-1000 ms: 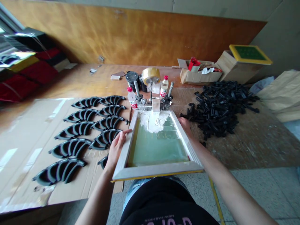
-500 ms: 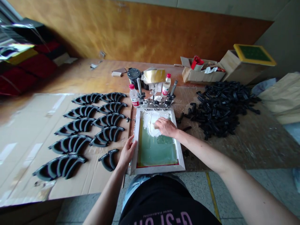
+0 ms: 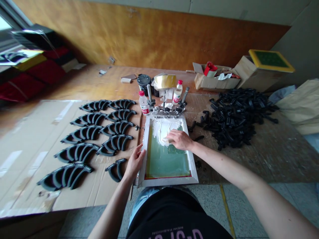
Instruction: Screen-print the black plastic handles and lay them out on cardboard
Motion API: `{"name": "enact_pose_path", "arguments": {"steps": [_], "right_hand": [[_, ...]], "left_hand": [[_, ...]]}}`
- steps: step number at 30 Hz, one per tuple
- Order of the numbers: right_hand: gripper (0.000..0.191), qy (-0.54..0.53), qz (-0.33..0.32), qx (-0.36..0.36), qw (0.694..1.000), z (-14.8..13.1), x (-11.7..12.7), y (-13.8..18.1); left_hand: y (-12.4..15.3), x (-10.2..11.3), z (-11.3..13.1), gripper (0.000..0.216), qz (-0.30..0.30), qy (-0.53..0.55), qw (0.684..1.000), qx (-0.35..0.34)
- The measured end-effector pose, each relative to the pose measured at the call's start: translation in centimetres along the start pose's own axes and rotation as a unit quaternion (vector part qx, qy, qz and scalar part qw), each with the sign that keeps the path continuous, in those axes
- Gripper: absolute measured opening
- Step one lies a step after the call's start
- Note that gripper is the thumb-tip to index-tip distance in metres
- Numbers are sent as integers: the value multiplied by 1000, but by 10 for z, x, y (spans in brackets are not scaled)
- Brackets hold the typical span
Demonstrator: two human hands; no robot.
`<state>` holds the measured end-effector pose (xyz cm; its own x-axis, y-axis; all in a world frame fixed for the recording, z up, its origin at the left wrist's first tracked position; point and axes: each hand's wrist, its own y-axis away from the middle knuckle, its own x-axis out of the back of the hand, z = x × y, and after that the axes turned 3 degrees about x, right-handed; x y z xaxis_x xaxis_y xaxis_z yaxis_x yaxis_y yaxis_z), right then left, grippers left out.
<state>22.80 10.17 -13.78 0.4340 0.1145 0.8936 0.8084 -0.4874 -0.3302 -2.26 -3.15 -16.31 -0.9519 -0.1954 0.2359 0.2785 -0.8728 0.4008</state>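
Observation:
A screen-printing frame (image 3: 168, 180) with green mesh lies flat on the table, hinged in a metal clamp (image 3: 165, 109) at its far end. White ink (image 3: 161, 127) is smeared over the far part of the mesh. My left hand (image 3: 136, 161) presses on the frame's left rail, fingers curled over its edge. My right hand (image 3: 179, 139) rests on the mesh at the edge of the white ink, fingers closed round a small tool that is mostly hidden.
Rows of black curved plastic parts (image 3: 99, 132) lie on cardboard (image 3: 30, 142) to the left. A heap of small black parts (image 3: 236, 113) sits right of the frame. Two small bottles (image 3: 144, 103), a tape roll (image 3: 164, 81), a black pot and cardboard boxes (image 3: 216, 79) stand behind.
A second ago the frame was tilted up, held at both sides. It has come down flat; my right hand went onto the mesh and has since slid slightly towards me.

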Motion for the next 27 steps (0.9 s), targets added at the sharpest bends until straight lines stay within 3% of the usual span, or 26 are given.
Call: {"name": "enact_pose_path", "arguments": {"steps": [3,6,8,11,14,17,20,23,25,27], "right_hand": [[35,-2,49,-101,994,20,17,-34],[59,12,93,-212,973,54,39,-59],[55,23,139,-286,948,77,53,-54],[32,21,211,-387,897,98,61,-21],[27,-14,186,-379,906,91,43,15],[21,-54,107,-283,952,65,10,32],[30,-43,44,-217,974,34,-14,30],[13,-18,79,-214,973,-3,-27,24],[13,-36,86,-141,986,-28,-34,23],[15,-74,53,-37,995,-38,-39,28]], "left_hand": [[7,5,17,79,-20,25,999,9],[19,14,46,70,-14,51,998,-14],[23,18,69,61,5,61,998,-35],[19,20,104,61,0,131,989,-68],[4,13,135,57,-13,231,961,-152],[-7,0,151,54,-9,276,947,-164],[-3,-24,135,54,12,294,951,-89],[15,-55,93,50,-63,256,961,78],[28,-68,62,44,-100,254,949,160],[35,-64,34,36,-80,268,943,181]]}}
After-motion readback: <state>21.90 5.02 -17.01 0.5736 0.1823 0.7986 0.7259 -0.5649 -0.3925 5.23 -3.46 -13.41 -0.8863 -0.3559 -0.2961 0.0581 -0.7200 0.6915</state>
